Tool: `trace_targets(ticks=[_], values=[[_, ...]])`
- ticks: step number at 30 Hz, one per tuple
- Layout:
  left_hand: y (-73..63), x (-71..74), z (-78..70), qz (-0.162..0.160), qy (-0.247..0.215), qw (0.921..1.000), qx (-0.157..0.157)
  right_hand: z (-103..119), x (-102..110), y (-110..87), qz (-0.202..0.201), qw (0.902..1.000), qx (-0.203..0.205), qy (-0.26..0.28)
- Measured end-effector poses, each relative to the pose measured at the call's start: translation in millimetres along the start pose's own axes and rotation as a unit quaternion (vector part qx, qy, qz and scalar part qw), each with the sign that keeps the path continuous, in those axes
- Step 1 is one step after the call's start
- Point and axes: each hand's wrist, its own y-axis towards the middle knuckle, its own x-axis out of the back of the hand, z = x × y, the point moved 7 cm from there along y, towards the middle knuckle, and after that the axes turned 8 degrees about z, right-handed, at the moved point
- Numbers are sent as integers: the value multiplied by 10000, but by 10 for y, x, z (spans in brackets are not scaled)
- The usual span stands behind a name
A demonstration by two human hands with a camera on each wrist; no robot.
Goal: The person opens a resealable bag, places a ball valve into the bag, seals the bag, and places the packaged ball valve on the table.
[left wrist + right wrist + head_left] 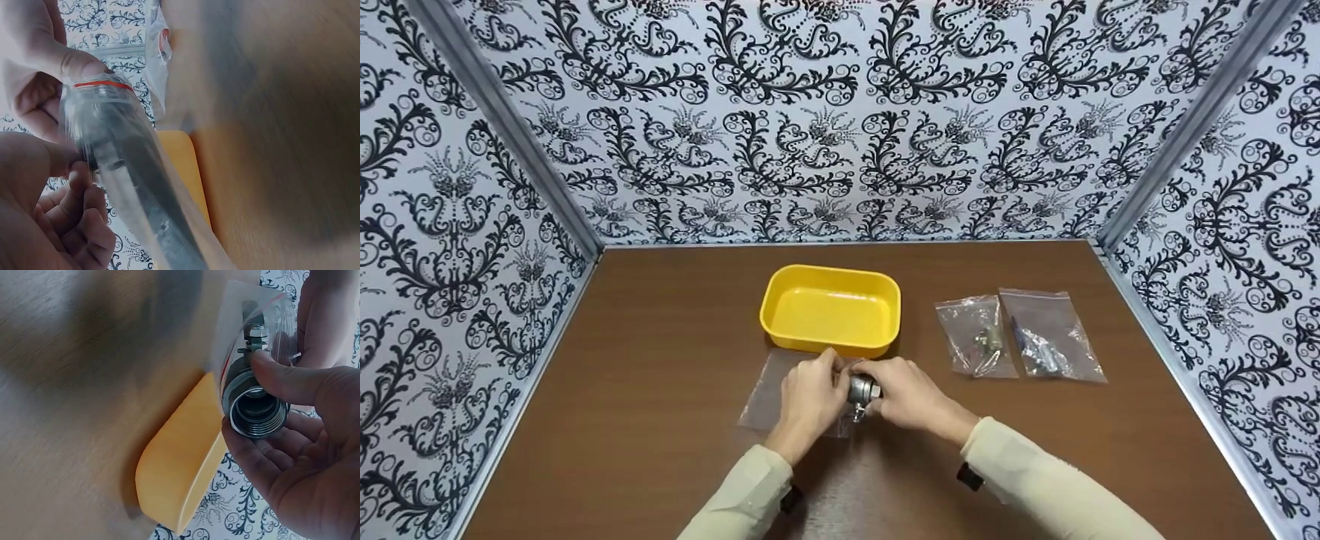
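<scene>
My right hand [911, 394] grips a metal threaded pipe fitting [247, 385] between thumb and fingers. Its round open end, with screw threads inside, faces the right wrist camera, and a small side part with a nut sticks out. Against it lies a clear zip bag [233, 320] with a red strip at its mouth. The left hand [808, 394] pinches this bag beside the fitting. In the left wrist view, greyish shapes show through the bag [107, 104], close to the curled left fingers [84, 216]. Both hands are together just in front of the yellow tray.
Right behind the hands stands a yellow plastic tray [832, 346] on the brown table [660, 390]. Two more zip bags lie to the right, one with small metal parts [986, 341], the other with blue and silvery pieces [1042, 352]. Patterned walls [825, 150] enclose the table.
</scene>
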Motion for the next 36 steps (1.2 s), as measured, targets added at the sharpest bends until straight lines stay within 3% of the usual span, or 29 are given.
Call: trace_targets(ticks=[5,11,14,23,36], values=[[-8,-2,-9,3,-44,10000,-63,10,-3,-7,-165,9998,-146,9],[-10,27,25,-131,-107,9999,-9,140,-31,-44,-526,9971,298,-452],[-20,40,21,-165,-117,9998,-82,146,-40,-45,-632,9963,327,-479],[-43,43,-38,-101,-107,9996,-256,-2,-41,50,-473,9984,-265,146],[1,120,-96,-251,-817,9960,-274,63,-170,74,-351,9989,12,299]])
